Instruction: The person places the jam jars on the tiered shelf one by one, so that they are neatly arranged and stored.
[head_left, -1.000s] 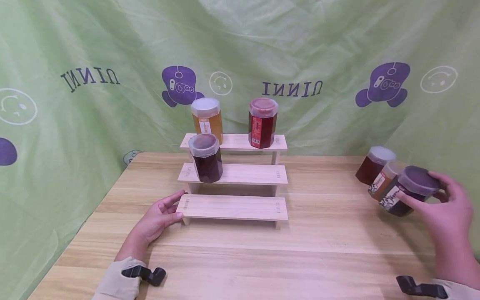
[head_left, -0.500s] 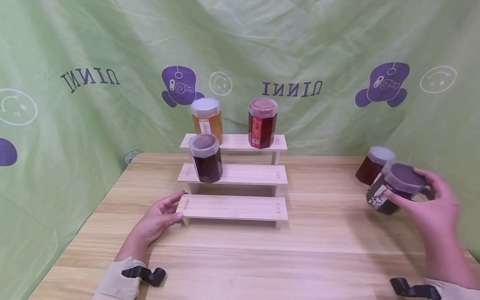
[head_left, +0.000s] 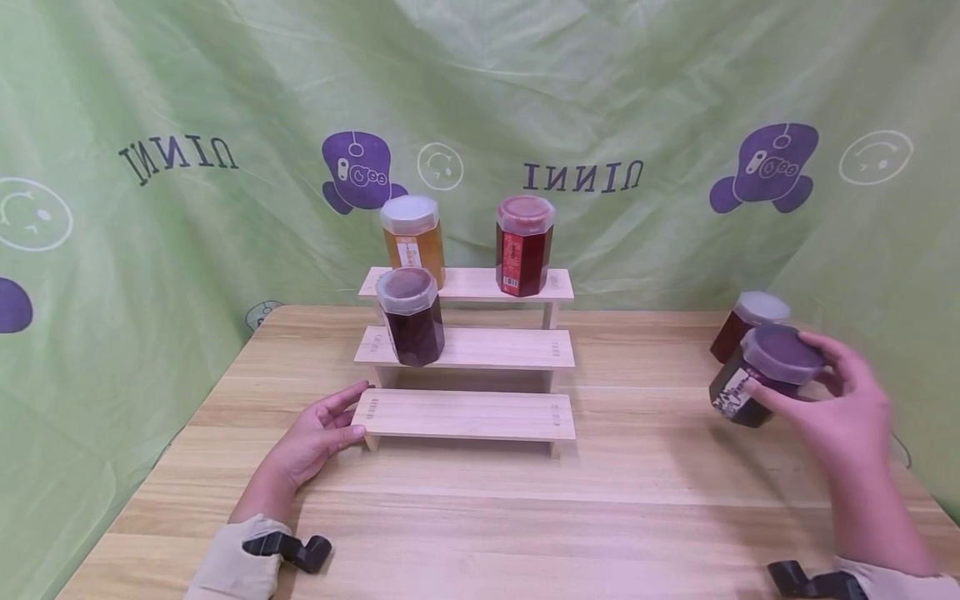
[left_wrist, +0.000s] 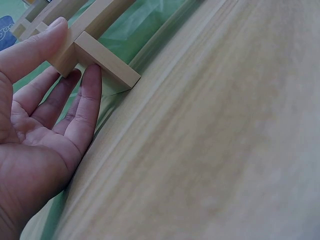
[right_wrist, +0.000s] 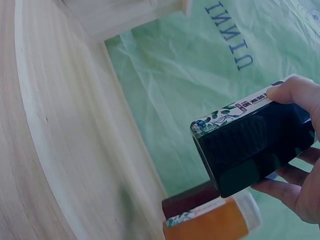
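My right hand [head_left: 847,417] grips a dark purple jar [head_left: 768,367] near its lid, tilted and held above the table's right side. In the right wrist view, the thumb lies on the jar's leafy label [right_wrist: 230,115] and the fingers wrap below. My left hand [head_left: 315,437] holds the left end of the lowest step of a three-step wooden display stand [head_left: 465,417], thumb on the board and fingertips by the leg [left_wrist: 107,62]. An amber honey jar [head_left: 416,242] and a red jar [head_left: 525,250] stand on the top step; a dark jar [head_left: 416,325] stands on the middle step's left.
At the back right of the wooden table [head_left: 637,500] stands a dark red jar [head_left: 731,333]. An orange jar [right_wrist: 205,222] beside it shows in the right wrist view, hidden behind the held jar from the head. A green printed curtain [head_left: 637,83] encloses the table's back and sides.
My right hand has carried the dark purple jar leftward from the far right, passing in front of the orange jar and covering it. The left hand has stayed on the stand.
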